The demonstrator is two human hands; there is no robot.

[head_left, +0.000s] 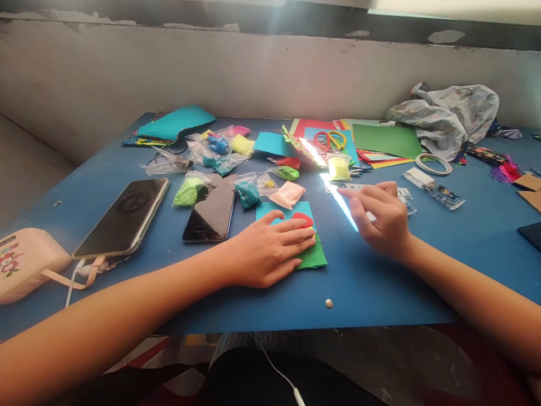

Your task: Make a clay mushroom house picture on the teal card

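Seems to press flat the blue and green card (pixel 315 257) with the left hand (pixel 270 251), spread over the red piece (pixel 302 217), at near middle of the bench (pixel 367 299). Holds the right hand (pixel 382 223) to the right, with index finger stretched; cannot tell whether pinching something. Calls next for steady pressure. Must mind the peach bag (pixel 288 195) beside the card's far edge; allows easier sliding toward near right

My left hand (pixel 275 252), bare, my right hand (pixel 382 220), bare, left forearm (pixel 139 299) and right forearm (pixel 469 296), slender, uncovered, my black lap garment (pixel 270 380), one thin white cable (pixel 274 367) across it, thicker white section included
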